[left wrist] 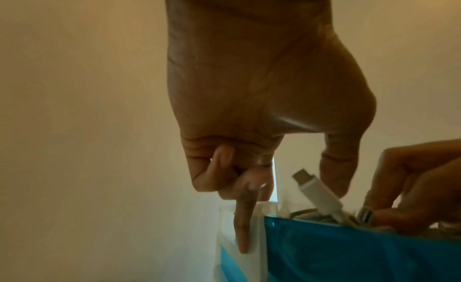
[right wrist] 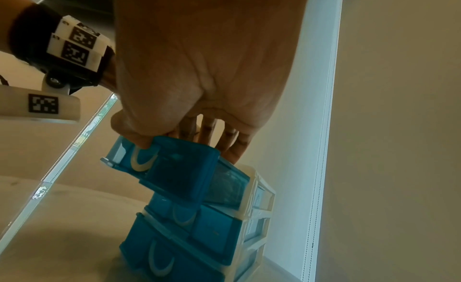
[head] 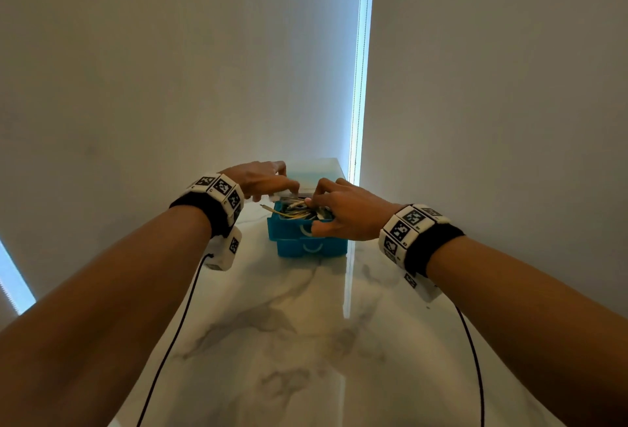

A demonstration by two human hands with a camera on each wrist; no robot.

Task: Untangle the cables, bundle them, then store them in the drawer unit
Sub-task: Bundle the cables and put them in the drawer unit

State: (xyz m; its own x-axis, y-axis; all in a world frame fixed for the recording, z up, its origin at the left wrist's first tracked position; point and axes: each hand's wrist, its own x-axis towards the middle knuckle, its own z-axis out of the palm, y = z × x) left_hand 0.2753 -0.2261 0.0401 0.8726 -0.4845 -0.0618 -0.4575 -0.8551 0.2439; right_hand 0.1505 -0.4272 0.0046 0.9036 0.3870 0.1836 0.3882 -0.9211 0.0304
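A small drawer unit (head: 312, 250) with blue drawers in a white frame (right wrist: 259, 207) stands at the far end of the table. Its top drawer (head: 289, 233) is pulled out and holds a bundle of white and yellow cables (head: 289, 210). My left hand (head: 268, 181) rests on the unit's top, one straight finger (left wrist: 243, 227) lying down the frame's side. My right hand (head: 339, 212) has its thumb (right wrist: 139, 140) on the top drawer (right wrist: 179, 168) front, with its fingers (left wrist: 399, 187) bent over the rim onto the cables. A white USB plug (left wrist: 321, 195) sticks up from the drawer.
The unit stands on a glossy marble table (head: 306, 341), tight against the wall and a bright window gap (head: 360, 86). Two lower drawers (right wrist: 174, 256) are pushed in. Thin black wires (head: 170, 341) hang from both wrist bands over the near table.
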